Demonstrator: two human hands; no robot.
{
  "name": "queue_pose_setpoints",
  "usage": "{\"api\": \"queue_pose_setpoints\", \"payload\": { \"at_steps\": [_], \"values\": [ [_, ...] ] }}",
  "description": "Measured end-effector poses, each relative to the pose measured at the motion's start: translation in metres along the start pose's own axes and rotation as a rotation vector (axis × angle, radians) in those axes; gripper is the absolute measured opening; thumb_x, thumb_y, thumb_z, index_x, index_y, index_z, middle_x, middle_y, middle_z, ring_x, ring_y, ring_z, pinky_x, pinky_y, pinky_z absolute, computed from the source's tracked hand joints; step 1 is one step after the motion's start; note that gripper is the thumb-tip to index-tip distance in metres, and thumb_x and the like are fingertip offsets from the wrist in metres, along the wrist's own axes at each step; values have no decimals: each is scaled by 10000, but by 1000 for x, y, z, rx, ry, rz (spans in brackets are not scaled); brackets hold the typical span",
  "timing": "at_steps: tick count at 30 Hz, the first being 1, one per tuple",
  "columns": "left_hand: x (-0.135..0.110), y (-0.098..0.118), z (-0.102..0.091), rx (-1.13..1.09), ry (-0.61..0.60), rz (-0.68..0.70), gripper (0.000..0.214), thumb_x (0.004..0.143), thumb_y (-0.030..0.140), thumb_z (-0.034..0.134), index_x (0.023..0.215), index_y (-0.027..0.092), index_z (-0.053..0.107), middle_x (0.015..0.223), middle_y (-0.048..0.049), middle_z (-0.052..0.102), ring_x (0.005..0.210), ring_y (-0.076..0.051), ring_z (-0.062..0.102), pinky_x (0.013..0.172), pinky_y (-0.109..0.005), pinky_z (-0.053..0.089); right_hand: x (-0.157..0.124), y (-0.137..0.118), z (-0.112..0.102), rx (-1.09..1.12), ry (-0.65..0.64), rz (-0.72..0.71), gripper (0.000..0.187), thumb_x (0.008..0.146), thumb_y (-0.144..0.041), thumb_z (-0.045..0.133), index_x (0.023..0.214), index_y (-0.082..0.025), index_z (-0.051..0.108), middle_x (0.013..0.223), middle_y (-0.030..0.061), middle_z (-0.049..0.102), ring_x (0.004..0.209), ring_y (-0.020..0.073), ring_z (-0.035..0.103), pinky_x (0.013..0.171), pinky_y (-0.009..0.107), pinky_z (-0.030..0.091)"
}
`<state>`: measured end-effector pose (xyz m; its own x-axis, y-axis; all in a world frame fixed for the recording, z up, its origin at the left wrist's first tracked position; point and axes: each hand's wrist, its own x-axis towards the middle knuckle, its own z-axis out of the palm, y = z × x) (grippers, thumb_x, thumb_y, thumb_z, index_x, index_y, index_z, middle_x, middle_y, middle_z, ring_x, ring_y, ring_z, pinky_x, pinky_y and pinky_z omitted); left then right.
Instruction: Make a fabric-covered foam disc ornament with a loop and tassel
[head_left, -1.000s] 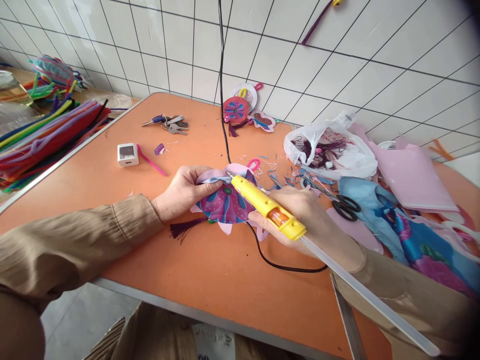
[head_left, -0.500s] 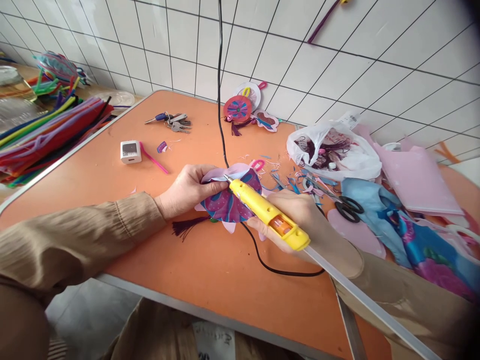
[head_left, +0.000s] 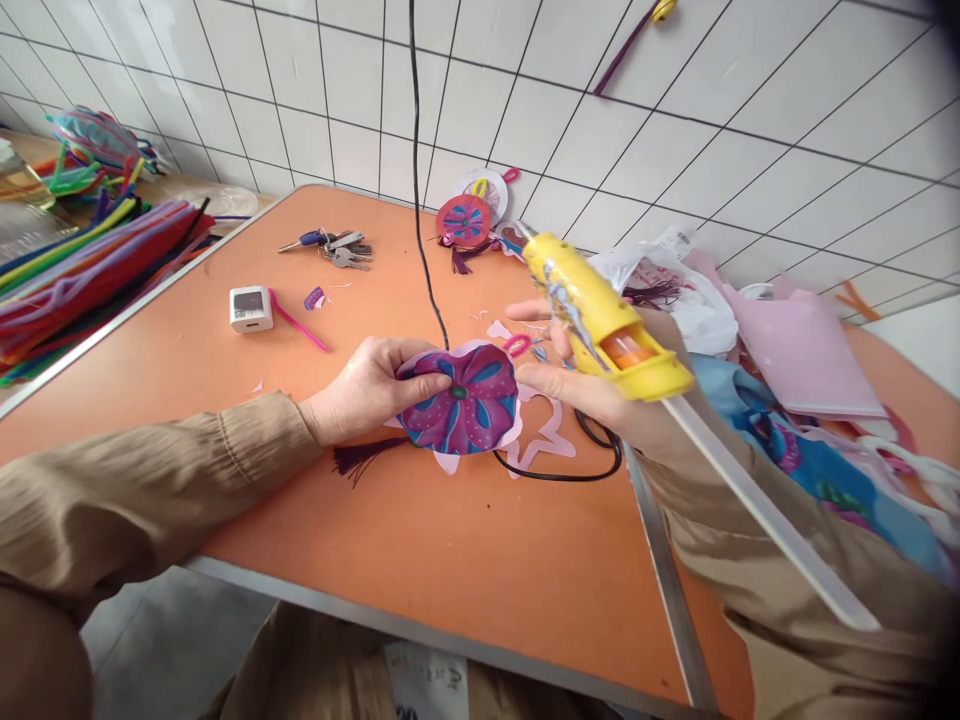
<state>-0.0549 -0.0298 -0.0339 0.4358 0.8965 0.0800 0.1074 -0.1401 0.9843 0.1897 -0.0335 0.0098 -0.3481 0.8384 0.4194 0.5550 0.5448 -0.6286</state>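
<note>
My left hand [head_left: 365, 388] presses a round purple and blue flower-patterned piece [head_left: 461, 399] onto pale pink cut-outs on the orange table [head_left: 420, 560]; its thumb lies on the piece's top. A dark purple tassel [head_left: 360, 460] hangs from the piece toward me. My right hand [head_left: 600, 385] is closed round a yellow glue gun [head_left: 600, 315], lifted above the table with the nozzle pointing up and away. A clear glue stick [head_left: 765, 515] sticks out of its back. The index finger of that hand touches the piece's right edge. The gun's black cord [head_left: 420, 200] runs up the wall.
A pile of coloured pipe cleaners [head_left: 82, 270] lies at the left. Keys [head_left: 334, 247], a small white box [head_left: 251, 308], finished ornaments [head_left: 469, 215], a white plastic bag [head_left: 690, 300], pink sheets [head_left: 802, 350] and blue patterned fabric [head_left: 810, 460] surround the work spot.
My right hand has lifted the glue gun off the flower piece and swung it up to the right. The top layer now lies flat under my left thumb.
</note>
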Motion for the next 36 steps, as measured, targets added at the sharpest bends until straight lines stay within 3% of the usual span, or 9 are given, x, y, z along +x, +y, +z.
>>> {"api": "queue_pose_setpoints", "payload": {
  "at_steps": [3, 9, 13, 18, 25, 33, 36],
  "values": [
    [-1, 2, 1, 1, -21, -30, 293, 773, 361, 734, 826, 74, 712, 636, 1, 582, 563, -87, 476, 508, -198, 422, 15, -3, 6, 35, -74, 32, 275, 771, -462, 761, 921, -276, 626, 914, 29, 740, 700, 220, 690, 731, 410, 557],
    [-2, 5, 3, -9, -66, -27, 221, 766, 315, 725, 785, 102, 668, 613, 28, 552, 547, -72, 451, 495, -181, 410, 23, -4, 22, 131, -173, 14, 162, 742, -270, 725, 808, -217, 586, 862, 37, 742, 820, 237, 723, 740, 362, 555],
    [-1, 4, 4, 10, -67, -5, 204, 789, 301, 698, 806, 100, 670, 630, 17, 577, 559, -77, 468, 499, -182, 422, 19, -4, 27, 123, -159, 15, 270, 719, -280, 742, 704, -224, 478, 733, 1, 668, 831, 242, 706, 758, 363, 545],
    [-1, 3, 5, 32, -85, -12, 203, 781, 310, 695, 760, 117, 636, 612, 25, 560, 551, -79, 473, 492, -183, 421, 20, -3, 34, 119, -122, 30, 284, 698, -297, 719, 676, -231, 443, 692, 0, 652, 773, 248, 700, 701, 362, 523],
    [0, 2, 3, 86, -84, -21, 238, 779, 348, 682, 776, 112, 648, 639, 12, 579, 577, -91, 491, 512, -193, 438, 18, -1, 36, 125, -123, -16, 264, 719, -279, 699, 659, -224, 448, 664, -27, 590, 641, 166, 605, 609, 295, 466],
    [0, 2, 3, 70, -83, -46, 252, 752, 366, 725, 772, 124, 663, 628, 15, 579, 560, -91, 482, 503, -193, 425, 21, 4, 33, 185, -160, 9, 265, 739, -289, 697, 680, -224, 447, 757, 22, 671, 745, 200, 663, 705, 332, 510],
    [0, 3, 4, 62, -87, -57, 246, 748, 363, 728, 740, 131, 646, 605, 27, 551, 543, -82, 460, 491, -187, 411, 21, 6, 35, 151, -148, 12, 201, 722, -243, 657, 696, -225, 459, 696, 6, 629, 667, 179, 616, 619, 302, 467]
  ]
}}
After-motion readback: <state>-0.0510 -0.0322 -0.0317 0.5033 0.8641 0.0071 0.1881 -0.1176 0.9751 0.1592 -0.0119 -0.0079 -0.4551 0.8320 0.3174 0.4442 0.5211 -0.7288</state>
